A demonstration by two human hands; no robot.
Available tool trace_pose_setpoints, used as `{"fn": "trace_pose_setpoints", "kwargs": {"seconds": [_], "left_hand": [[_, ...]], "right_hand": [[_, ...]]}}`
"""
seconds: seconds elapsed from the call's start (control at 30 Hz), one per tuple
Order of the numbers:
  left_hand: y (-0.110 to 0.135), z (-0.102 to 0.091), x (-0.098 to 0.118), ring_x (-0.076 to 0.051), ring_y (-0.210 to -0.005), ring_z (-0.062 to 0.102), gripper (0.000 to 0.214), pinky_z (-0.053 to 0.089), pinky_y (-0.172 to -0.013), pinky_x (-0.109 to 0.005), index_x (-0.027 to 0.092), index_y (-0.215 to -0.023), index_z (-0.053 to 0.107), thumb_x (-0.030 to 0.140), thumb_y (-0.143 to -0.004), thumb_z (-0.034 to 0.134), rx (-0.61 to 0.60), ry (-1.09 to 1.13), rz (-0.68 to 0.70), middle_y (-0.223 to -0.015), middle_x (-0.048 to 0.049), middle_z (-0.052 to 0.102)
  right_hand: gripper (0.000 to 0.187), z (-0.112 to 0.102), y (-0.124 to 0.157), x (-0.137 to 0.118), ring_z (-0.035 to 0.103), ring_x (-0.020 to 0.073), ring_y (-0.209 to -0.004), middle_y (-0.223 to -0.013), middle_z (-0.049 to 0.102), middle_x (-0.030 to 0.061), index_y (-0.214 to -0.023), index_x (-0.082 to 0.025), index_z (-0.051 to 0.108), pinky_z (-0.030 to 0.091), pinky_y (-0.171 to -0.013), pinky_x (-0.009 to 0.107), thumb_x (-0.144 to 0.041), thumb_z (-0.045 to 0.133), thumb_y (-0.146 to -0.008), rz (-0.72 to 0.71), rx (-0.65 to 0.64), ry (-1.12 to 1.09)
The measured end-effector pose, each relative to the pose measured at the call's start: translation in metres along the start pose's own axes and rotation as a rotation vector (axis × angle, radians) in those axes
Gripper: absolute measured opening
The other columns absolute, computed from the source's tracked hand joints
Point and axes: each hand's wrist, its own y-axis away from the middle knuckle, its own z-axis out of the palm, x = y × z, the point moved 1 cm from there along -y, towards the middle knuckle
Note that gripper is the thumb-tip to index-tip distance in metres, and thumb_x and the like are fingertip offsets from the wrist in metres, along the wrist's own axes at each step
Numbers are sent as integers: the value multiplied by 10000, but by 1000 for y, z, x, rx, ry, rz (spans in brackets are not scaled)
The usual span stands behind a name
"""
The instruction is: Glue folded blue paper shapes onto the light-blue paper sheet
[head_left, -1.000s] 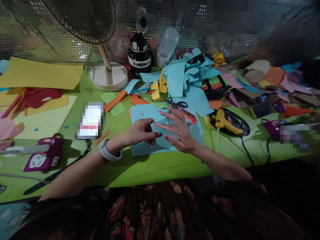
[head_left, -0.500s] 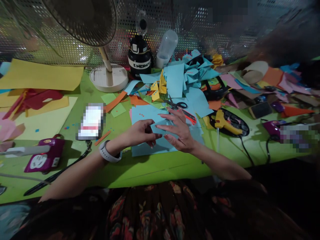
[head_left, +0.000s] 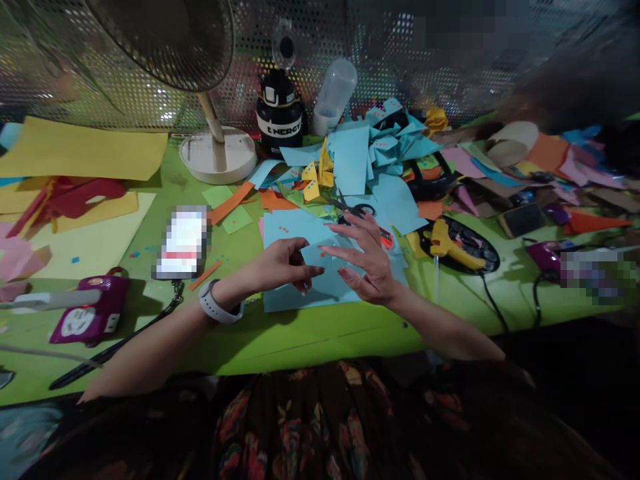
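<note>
Paper (head_left: 315, 295), blue, beneath curled left hand (head_left: 283, 265), spread right hand (head_left: 371, 267).

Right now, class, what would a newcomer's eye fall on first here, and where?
Probably the left hand and spread right hand, over the blue sheet near the front edge of the green table. Next come the heap of blue cuttings beyond them and the large fan, back left. The yellow glue gun also stands out, right of the hands.
</note>
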Motion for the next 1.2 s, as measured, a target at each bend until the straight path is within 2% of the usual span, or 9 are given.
{"fn": "trace_pose_setpoints", "kwargs": {"seconds": [0.13, 0.3, 0.53, 0.67, 0.77, 0.9, 1.07, 1.1, 1.2], "left_hand": [[1, -1, 1, -134, -467, 646, 460, 496, -482, -209, 172, -961, 446, 297, -717, 816, 0, 50, -14, -595, -6, 700], [2, -2, 4, -133, -516, 667, 403, 554, -560, -237, 155, -973, 510, 344, -750, 788, -54, 138, 58, -629, -3, 701], [1, 1, 1, -138, -511, 675, 371, 544, -542, -230, 157, -980, 496, 313, -778, 765, -85, 123, 59, -635, -26, 716], [1, 2, 0, -145, -499, 671, 400, 544, -537, -241, 155, -988, 473, 302, -767, 773, -49, 139, 46, -614, -13, 701], [1, 1, -1, -152, -490, 668, 436, 539, -523, -244, 161, -992, 451, 296, -749, 788, -17, 155, 35, -610, -8, 698], [0, -1, -4, -142, -483, 661, 494, 527, -519, -228, 150, -1082, 430, 270, -756, 781, 14, 129, 10, -614, -11, 707], [-5, -3, -11, -140, -521, 674, 437, 541, -527, -226, 175, -993, 438, 279, -746, 783, 27, 88, 59, -634, 3, 703], [-6, -3, -11, -137, -528, 677, 416, 543, -532, -225, 179, -969, 443, 284, -748, 780, 23, 77, 70, -643, 7, 701], [-8, -4, -12, -136, -569, 689, 364, 550, -556, -226, 179, -938, 466, 297, -762, 762, 13, 37, 91, -681, 5, 701]], "right_hand": [[502, 1, 7, 0, 362, 293, -1400, -1461, 494, -12, -1355, -376, 562, 119, -1205, 577, -587, 389, -933, -77, -5, 95], [595, 9, 12, 1, 349, 322, -1404, -1480, 488, 13, -1370, -363, 553, 59, -1209, 586, -679, 462, -875, -86, -97, 119], [594, 3, 4, -1, 276, 284, -1459, -1555, 386, -8, -1421, -349, 506, 131, -1202, 569, -598, 196, -980, 38, -101, -122], [559, 4, 4, -1, 272, 283, -1461, -1536, 414, -23, -1387, -375, 538, 108, -1203, 586, -600, 234, -976, 60, -82, -91], [440, 1, 1, -1, 319, 283, -1439, -1481, 486, -10, -1317, -368, 600, 131, -1195, 609, -521, 385, -965, 93, -2, 4], [302, -28, -7, 2, 521, 261, -1299, -1306, 637, 26, -1197, -333, 681, 320, -1149, 562, -324, 598, -907, 109, 95, -26], [261, -75, -4, 12, 676, 220, -1056, -1140, 712, 34, -1153, -290, 699, 536, -957, 471, -246, 593, -919, 312, 358, -151], [249, -80, -1, 14, 688, 218, -1016, -1097, 724, 34, -1140, -285, 706, 551, -929, 455, -260, 597, -917, 336, 328, -121], [254, -91, 13, 26, 695, 227, -997, -1054, 743, 25, -1127, -295, 718, 547, -937, 444, -307, 626, -890, 282, 38, 70]]}}
